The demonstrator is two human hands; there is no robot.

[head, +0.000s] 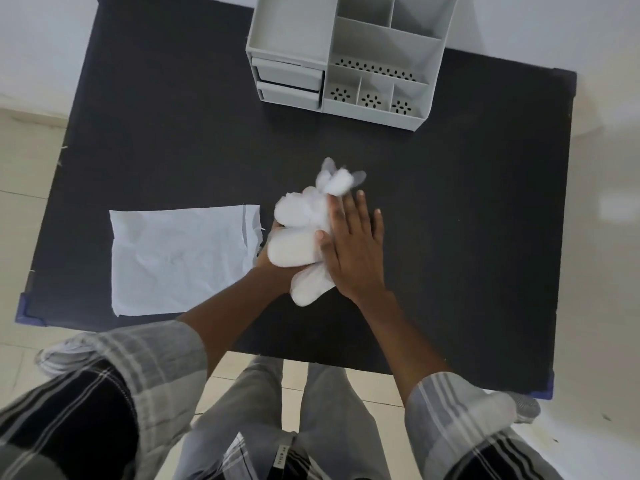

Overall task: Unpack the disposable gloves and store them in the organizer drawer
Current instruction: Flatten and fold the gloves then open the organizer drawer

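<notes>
Ctr frame: R hand flat, fingers straight, pressing gloves onto L hand beneath; L fingers hidden, grip unclear. Wrapper flat mid-left; organizer top ctr.

Thin filmy gloves, matt black table

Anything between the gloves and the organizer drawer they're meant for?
Nothing lies on the table between the gloves and the organizer. Both drawers look pushed in, though, so one needs opening first.
</notes>
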